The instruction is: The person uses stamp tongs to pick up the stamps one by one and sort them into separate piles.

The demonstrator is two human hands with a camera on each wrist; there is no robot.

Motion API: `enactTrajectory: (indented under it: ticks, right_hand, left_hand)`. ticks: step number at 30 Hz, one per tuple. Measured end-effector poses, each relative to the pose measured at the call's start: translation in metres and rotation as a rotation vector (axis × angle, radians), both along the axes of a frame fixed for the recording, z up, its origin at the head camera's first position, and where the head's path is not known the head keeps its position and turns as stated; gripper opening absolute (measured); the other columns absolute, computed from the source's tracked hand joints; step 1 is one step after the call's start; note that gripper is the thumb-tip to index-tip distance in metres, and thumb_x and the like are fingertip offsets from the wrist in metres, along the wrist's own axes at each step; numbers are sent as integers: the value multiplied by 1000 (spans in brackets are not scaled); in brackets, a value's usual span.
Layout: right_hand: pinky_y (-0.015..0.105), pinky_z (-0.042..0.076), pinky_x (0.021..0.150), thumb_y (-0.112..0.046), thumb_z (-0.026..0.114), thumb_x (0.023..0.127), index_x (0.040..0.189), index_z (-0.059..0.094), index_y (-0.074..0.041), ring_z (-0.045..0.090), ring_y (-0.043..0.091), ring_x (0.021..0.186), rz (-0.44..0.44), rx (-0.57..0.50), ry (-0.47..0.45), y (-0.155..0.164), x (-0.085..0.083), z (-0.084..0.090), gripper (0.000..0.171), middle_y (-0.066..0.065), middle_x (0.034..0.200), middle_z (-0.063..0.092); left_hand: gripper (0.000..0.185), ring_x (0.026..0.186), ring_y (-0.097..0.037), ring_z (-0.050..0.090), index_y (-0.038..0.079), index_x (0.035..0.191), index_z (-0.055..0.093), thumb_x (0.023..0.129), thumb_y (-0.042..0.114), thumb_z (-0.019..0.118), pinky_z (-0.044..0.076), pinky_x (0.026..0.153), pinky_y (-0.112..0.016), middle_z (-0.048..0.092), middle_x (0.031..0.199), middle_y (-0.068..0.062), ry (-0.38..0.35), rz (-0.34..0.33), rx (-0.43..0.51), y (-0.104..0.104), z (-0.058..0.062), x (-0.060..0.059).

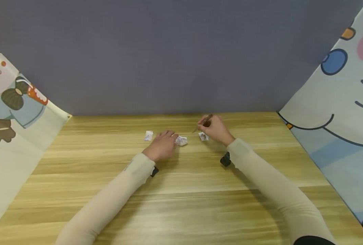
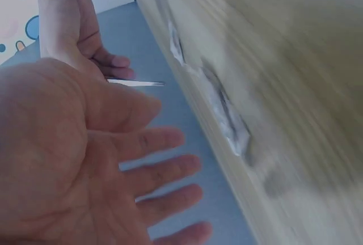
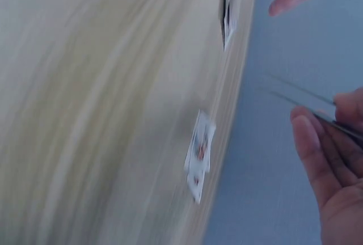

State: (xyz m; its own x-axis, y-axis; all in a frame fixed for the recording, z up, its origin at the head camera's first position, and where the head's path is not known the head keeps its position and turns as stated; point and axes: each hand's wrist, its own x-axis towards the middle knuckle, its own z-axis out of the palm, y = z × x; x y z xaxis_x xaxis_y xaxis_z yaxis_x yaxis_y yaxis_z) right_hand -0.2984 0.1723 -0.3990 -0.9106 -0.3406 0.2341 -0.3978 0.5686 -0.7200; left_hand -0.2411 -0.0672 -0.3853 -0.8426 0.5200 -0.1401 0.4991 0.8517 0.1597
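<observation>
The left hand [image 1: 162,145] lies low over the wooden table [image 1: 181,204], palm down, fingers straight and spread, holding nothing; the left wrist view shows the open palm [image 2: 68,160] clearly. Just past its fingertips sits a crumpled white wrapper [image 1: 181,140], touching or nearly touching them. Off to the outer side of those fingers, a little apart, lies a small flat packet [image 1: 148,135].

The right hand [image 1: 215,130] has its fingers curled round thin tweezers [image 1: 203,123], pinched between thumb and forefingers. The long axis of the tweezers slants: the upper end rises away from the person, and the tips point down and toward the left hand, ending just above the table. Under the right fingers, beside the knuckles, lies a printed packet [image 1: 203,136], flat on the wood. Nothing lies between the tweezer tips and the crumpled wrapper. Beyond both hands stands a grey wall [image 1: 181,58].
</observation>
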Motion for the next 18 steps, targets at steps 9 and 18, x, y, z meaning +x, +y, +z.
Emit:
enactTrajectory:
  ticks: [9,18]
  right_hand:
    - [32,52,58,-17,70,86,85,70,-11,65,19,68,57,-28,-30,-17,3,-5,6,-2,79,66]
    - [32,52,56,-15,68,88,88,70,-10,65,22,68,66,-59,-18,-17,4,-9,5,0,78,66]
  left_hand:
    - [42,138,-31,22,12,142,43,101,12,38,22,106,-54,31,150,-7,-77,-60,-4,-5,-15,1]
    - [41,126,-25,34,15,141,46,100,15,42,31,100,-47,42,137,-6,-39,-57,-18,-2,-25,-1]
